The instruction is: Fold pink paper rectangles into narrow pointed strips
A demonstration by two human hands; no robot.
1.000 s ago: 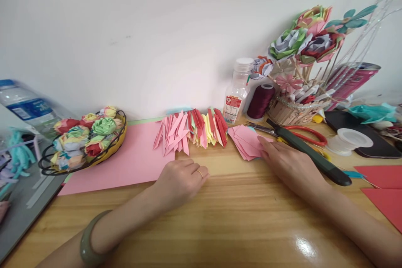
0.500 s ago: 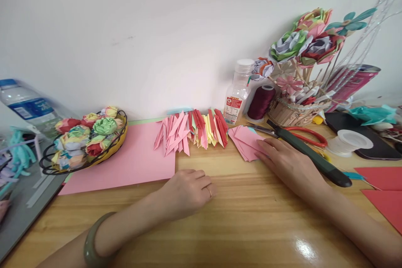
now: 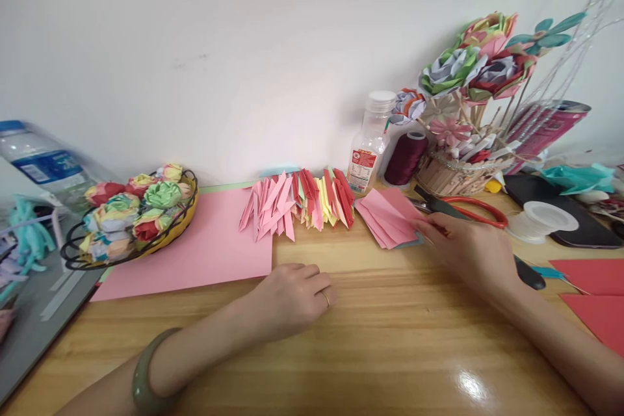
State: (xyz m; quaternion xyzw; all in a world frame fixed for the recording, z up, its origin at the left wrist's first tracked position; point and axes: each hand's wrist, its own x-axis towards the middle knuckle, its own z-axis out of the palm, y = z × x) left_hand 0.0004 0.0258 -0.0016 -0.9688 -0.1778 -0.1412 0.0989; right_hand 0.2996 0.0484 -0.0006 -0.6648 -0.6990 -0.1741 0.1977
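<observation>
My right hand pinches the edge of a pink paper piece, raised at a tilt over the fanned stack of pink paper pieces. A bluish piece shows under the stack's lower edge. My left hand, with a ring on one finger, rests loosely closed on the wooden table; its fingertips are curled out of sight. Just beyond it lies a large pink sheet. A row of folded paper strips in pink, red and yellow stands between that sheet and the stack.
At the left sits a basket of paper flowers near a water bottle. Behind the stack stand a clear bottle and a purple thread spool. Red-handled scissors, a white spool and red sheets are at the right.
My right hand has drawn back slightly to the right, and the top pink paper piece is now lifted in its fingers. My left hand slid a little toward me and right, then stayed still.
</observation>
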